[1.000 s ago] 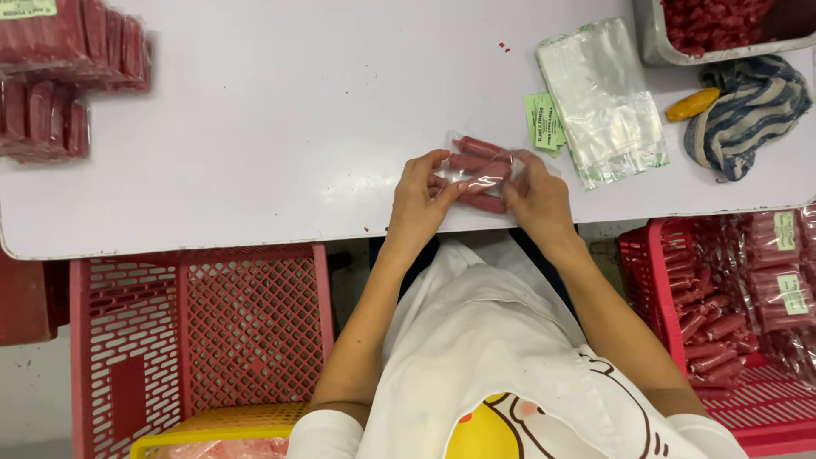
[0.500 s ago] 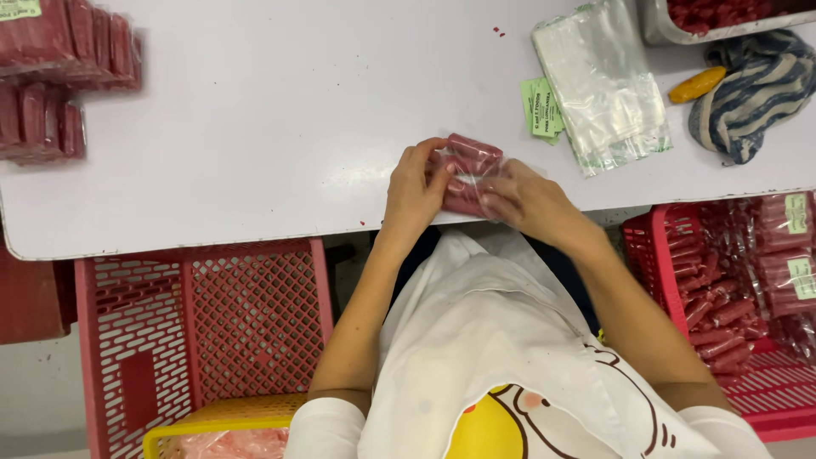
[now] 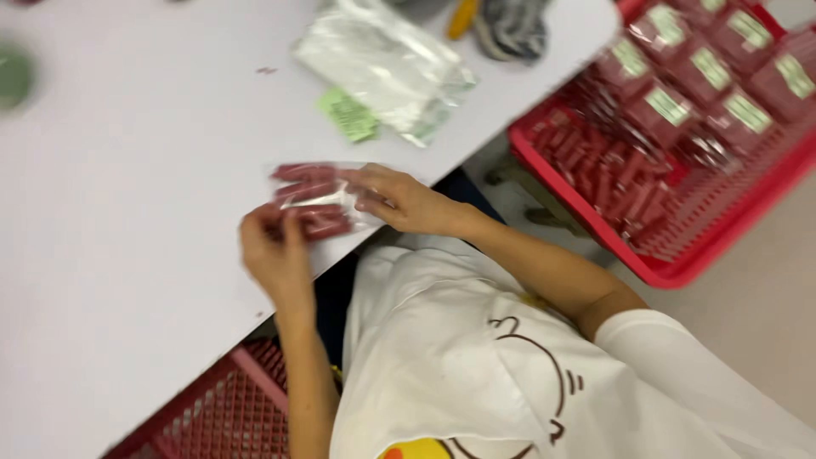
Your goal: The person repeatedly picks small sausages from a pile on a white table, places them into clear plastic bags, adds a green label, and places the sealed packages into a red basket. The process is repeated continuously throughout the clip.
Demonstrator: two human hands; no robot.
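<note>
Since half a sec ago your head has swung right and tilted, so the table now runs at a slant and the red crate on your right fills the top corner; the packet of red sticks has stayed between your hands near the table's front edge, but your hands have spread a little along it.

Your left hand grips the packet's near-left end, fingers curled over the plastic, thumb side toward you; closed on it. Your right hand holds the far-right end, fingers pinched on the clear wrap; also closed on it. The packet lies flat on the table, touching it, w/ the red sticks side by side inside; frame is blurred, so I can't tell whether the bag's mouth is sealed.

Just beyond the packet lies a small green label; beside that, touching or nearly so, a stack of clear plastic bags. At the top edge, a yellow thing next to a striped cloth; both too smeared to say more. The right crate holds loose red sticks and finished packs w/ green labels. Under the table by your left arm, another red crate; your white shirt fills the bottom.
</note>
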